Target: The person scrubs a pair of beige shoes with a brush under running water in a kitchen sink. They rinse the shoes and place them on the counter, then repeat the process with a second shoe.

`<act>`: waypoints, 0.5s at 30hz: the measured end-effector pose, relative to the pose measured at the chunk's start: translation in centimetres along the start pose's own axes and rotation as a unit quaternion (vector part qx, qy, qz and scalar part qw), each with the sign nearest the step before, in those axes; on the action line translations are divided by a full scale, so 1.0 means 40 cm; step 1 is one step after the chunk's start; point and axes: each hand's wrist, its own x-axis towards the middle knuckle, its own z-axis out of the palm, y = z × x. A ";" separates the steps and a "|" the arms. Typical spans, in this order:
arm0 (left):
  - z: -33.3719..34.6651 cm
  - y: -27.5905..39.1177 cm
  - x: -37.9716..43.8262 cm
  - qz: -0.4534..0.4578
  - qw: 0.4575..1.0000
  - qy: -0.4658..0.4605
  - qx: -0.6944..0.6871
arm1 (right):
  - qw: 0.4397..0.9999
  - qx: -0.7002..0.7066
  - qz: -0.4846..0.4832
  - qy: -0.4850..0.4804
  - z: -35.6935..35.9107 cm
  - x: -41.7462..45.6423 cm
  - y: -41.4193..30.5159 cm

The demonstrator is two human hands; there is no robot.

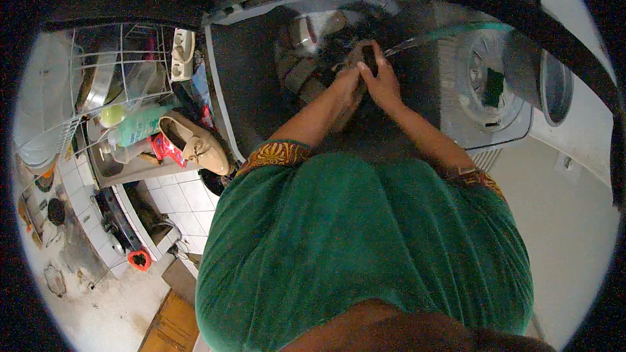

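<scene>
Over a dark basin [249, 83], my left hand [348, 83] and my right hand [384, 85] come together around a dark, elongated object [369, 57]. Its exact kind is unclear because the fingers cover part of it and the picture is grainy. Just right of my fingers, a thin stream of water [402, 46] runs from the end of a green hose [455, 31]. Beneath and beyond my hands lie several blurred grey and dark items, among them a pale shiny piece [304, 33] and a greyish banded piece [298, 71].
A beige bow-trimmed shoe [195, 143] rests at the basin's left, beside a green bottle [142, 124] and red packet [168, 149]. Further left are a wire rack [122, 58] and a white power strip [182, 55]. On the right, a dark green pad [495, 87] lies on a round, pale cover [477, 102].
</scene>
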 end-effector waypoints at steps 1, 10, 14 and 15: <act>-0.053 -0.039 0.050 0.021 1.000 0.009 -0.008 | 0.996 0.079 0.048 -0.015 0.000 0.022 -0.020; 0.001 0.092 -0.085 0.060 0.984 -0.027 0.166 | 0.990 0.135 0.050 0.001 -0.023 0.065 -0.049; 0.014 0.092 -0.119 0.030 0.950 -0.025 0.311 | 0.941 0.291 0.170 0.013 -0.065 0.109 -0.049; 0.014 0.092 -0.115 0.027 0.945 -0.015 0.327 | 0.923 0.339 0.181 0.017 -0.062 0.119 -0.043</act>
